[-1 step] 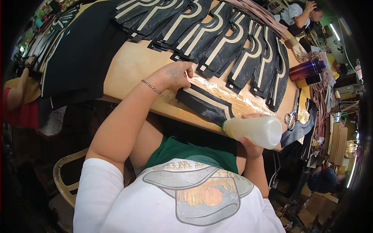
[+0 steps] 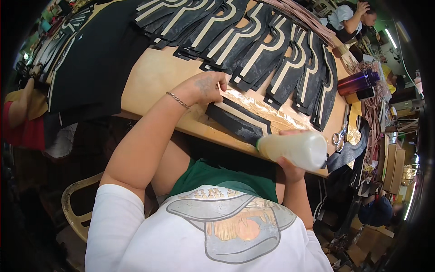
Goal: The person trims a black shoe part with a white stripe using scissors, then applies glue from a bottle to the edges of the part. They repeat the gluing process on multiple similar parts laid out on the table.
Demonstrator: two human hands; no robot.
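In my right hand (image 2: 292, 171) is a translucent white squeeze bottle (image 2: 302, 150), tilted on its side, its green tip down at the right end of a black cut piece (image 2: 236, 125). That piece lies along the near table edge, with a cream strip (image 2: 242, 115) running along it and bending at the right end. The fingers of my left hand (image 2: 206, 88) are closed at the piece's left end and seem to pinch it; the fingertips are partly hidden. Beyond my hands, several similar black pieces (image 2: 253, 63) with cream curved strips lie overlapping in rows.
The pale wooden table (image 2: 152, 79) has a shiny, smeared patch near the piece. At its right are scissors (image 2: 337, 140) and a purple flask (image 2: 353, 82). A large black sheet (image 2: 93, 59) hangs over the left side. A chair (image 2: 72, 204) stands at lower left. Other people sit at far left and far right.
The bottle in my right hand has shifted slightly left and away from me, lying a little flatter. My left hand and the black piece have stayed in place.
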